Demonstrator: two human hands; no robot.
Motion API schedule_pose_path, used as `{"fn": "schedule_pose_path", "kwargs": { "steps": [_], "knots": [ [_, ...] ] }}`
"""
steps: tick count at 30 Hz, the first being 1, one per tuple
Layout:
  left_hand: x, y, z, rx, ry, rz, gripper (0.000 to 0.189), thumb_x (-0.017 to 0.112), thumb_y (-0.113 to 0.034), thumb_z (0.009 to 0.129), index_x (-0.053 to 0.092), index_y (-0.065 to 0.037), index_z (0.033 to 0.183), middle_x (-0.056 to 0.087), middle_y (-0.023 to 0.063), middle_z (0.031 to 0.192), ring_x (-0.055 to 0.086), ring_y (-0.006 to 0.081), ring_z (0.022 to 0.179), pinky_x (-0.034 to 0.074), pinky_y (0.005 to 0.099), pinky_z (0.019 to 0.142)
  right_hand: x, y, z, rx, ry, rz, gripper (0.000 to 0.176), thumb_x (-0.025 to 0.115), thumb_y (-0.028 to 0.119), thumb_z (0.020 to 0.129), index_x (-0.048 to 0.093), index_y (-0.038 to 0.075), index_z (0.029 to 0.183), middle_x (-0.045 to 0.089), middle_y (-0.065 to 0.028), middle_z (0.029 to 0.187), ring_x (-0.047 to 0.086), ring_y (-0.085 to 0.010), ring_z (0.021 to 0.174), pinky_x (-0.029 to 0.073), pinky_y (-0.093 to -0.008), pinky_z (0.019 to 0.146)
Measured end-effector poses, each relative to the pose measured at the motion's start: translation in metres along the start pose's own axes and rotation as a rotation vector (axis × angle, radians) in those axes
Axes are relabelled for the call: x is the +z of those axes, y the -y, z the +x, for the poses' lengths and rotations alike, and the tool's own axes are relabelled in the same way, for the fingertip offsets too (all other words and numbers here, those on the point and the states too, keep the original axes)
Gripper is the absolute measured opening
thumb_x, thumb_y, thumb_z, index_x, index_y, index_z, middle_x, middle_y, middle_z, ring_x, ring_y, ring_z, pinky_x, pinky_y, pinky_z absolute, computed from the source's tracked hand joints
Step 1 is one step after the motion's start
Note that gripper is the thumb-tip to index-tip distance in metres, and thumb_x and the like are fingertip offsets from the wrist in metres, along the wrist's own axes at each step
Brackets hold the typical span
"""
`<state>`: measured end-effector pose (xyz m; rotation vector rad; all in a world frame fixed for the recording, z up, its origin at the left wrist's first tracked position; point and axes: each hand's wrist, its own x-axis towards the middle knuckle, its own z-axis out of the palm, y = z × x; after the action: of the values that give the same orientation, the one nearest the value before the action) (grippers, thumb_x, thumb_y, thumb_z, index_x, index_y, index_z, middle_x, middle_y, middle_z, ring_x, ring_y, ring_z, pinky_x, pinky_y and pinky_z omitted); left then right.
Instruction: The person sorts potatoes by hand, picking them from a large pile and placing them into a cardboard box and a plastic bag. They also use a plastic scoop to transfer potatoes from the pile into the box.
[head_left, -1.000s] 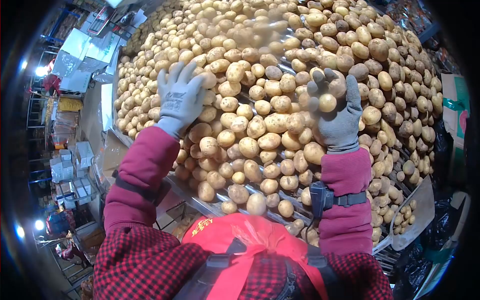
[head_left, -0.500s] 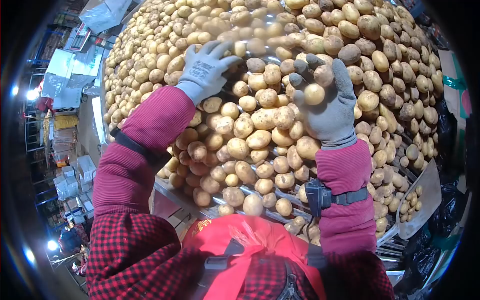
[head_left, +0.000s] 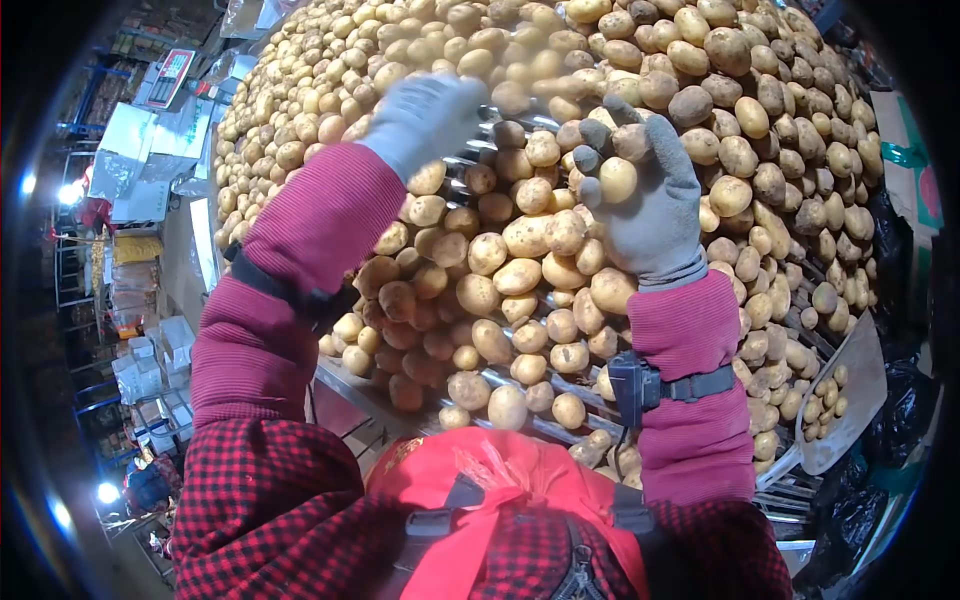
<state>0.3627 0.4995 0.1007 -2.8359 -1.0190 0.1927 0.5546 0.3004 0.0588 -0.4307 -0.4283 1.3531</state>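
My right hand [head_left: 648, 215], in a grey glove, is turned palm up with its fingers curled around a potato [head_left: 617, 180]. A second potato [head_left: 632, 143] sits by its fingertips. My left hand [head_left: 425, 115], also gloved, is above the heap at the upper left of the middle, close to some bare metal rollers. Motion smears its fingers, and whatever may be under them is hidden. Between the two hands lie loose potatoes [head_left: 530, 237] of mixed sizes, with the metal bars showing through gaps among them.
A large heap of potatoes [head_left: 310, 100] spreads beyond my hands. At the lower right, a pale scoop-like tray [head_left: 850, 410] holds several small potatoes. White boxes [head_left: 150, 150] stand at the left, black plastic bags [head_left: 900, 400] at the right.
My left hand has turned and its spread fingers have drawn in; more bare rollers show beside it. My right hand still cups the potato, with another now by its fingertips.
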Motion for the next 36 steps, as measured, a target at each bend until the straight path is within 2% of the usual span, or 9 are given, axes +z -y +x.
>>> {"fn": "schedule_pose_path", "kwargs": {
  "steps": [4,5,6,11,22,26,28,32,36],
  "knots": [
    [0.01,-0.021,-0.016,-0.109,0.27,-0.416,0.067,0.069,-0.057,0.092,0.057,-0.017,0.144,0.073,0.0179,0.117,0.07,0.0374,0.11,0.054,0.0471,0.095,-0.015,-0.018,0.002,-0.416,0.102,-0.603,0.045,0.058,0.011,0.105,0.047,0.012,0.148,0.05,-0.0142,0.155,0.062,-0.0303,0.129,0.064,-0.0374,0.09],
    [0.008,-0.022,-0.016,-0.106,0.273,-0.41,0.067,0.069,-0.059,0.092,0.059,-0.016,0.142,0.073,0.0182,0.117,0.069,0.0378,0.112,0.054,0.0475,0.096,-0.013,-0.018,0.0,-0.381,0.122,-0.479,0.042,0.056,0.016,0.107,0.048,0.015,0.148,0.049,-0.0145,0.156,0.062,-0.0321,0.129,0.065,-0.0392,0.086],
    [0.006,-0.021,-0.017,-0.109,0.274,-0.405,0.067,0.069,-0.06,0.091,0.061,-0.014,0.14,0.073,0.0185,0.117,0.068,0.0383,0.113,0.054,0.0479,0.097,-0.005,-0.002,0.003,0.038,-0.056,0.123,0.04,0.054,0.029,0.109,0.051,0.013,0.145,0.057,-0.0167,0.147,0.066,-0.031,0.121,0.063,-0.0398,0.08],
    [-0.006,-0.023,-0.028,0.051,0.323,-0.346,0.035,0.067,-0.025,0.087,0.071,-0.015,0.12,0.073,0.0173,0.11,0.071,0.0366,0.104,0.055,0.0483,0.09,0.005,0.006,0.003,0.15,-0.12,0.18,0.053,0.047,0.048,0.109,0.056,0.006,0.141,0.07,-0.0161,0.124,0.071,-0.0289,0.105,0.06,-0.0391,0.076],
    [0.043,-0.027,-0.034,-0.067,0.072,-0.343,0.041,0.072,-0.021,0.079,0.07,-0.017,0.12,0.072,0.0159,0.115,0.069,0.0365,0.109,0.054,0.0475,0.094,0.0,0.005,0.002,0.145,-0.079,0.146,0.053,0.047,0.046,0.109,0.062,0.001,0.133,0.064,-0.0192,0.134,0.069,-0.0323,0.11,0.062,-0.0304,0.072],
    [0.037,-0.025,-0.045,-0.343,-0.244,-1.022,0.033,0.074,-0.035,0.091,0.072,-0.012,0.114,0.074,0.0138,0.1,0.072,0.0261,0.093,0.056,0.0391,0.084,-0.003,0.007,0.003,0.173,-0.014,0.201,0.052,0.047,0.045,0.109,0.062,-0.001,0.13,0.054,-0.026,0.149,0.067,-0.0384,0.116,0.061,-0.0297,0.067],
    [-0.014,-0.04,-0.047,-0.198,-0.362,-1.083,0.026,0.07,-0.015,0.099,0.068,-0.003,0.121,0.069,0.0023,0.093,0.062,0.0083,0.089,0.055,0.0255,0.078,0.004,0.01,0.005,0.214,0.015,0.263,0.052,0.047,0.045,0.109,0.06,0.002,0.134,0.049,-0.0272,0.152,0.066,-0.0391,0.119,0.061,-0.0294,0.066],
    [-0.051,-0.071,-0.028,0.406,-0.612,-0.598,0.036,0.068,-0.023,0.099,0.067,-0.002,0.127,0.067,0.016,0.128,0.067,0.0281,0.116,0.052,0.0369,0.101,0.024,0.002,0.002,-0.245,-0.039,-0.407,0.05,0.044,0.047,0.11,0.053,0.008,0.14,0.056,-0.019,0.143,0.068,-0.0342,0.11,0.057,-0.0243,0.058],
    [-0.055,-0.08,0.016,0.351,-0.607,-0.878,0.052,0.067,-0.04,0.097,0.064,-0.001,0.133,0.066,0.0218,0.133,0.065,0.0338,0.124,0.05,0.0412,0.105,0.021,0.028,0.002,-0.117,-0.049,0.082,0.049,0.047,0.048,0.108,0.056,0.012,0.14,0.06,-0.0175,0.137,0.067,-0.0337,0.106,0.055,-0.0242,0.057]
  ]
}}
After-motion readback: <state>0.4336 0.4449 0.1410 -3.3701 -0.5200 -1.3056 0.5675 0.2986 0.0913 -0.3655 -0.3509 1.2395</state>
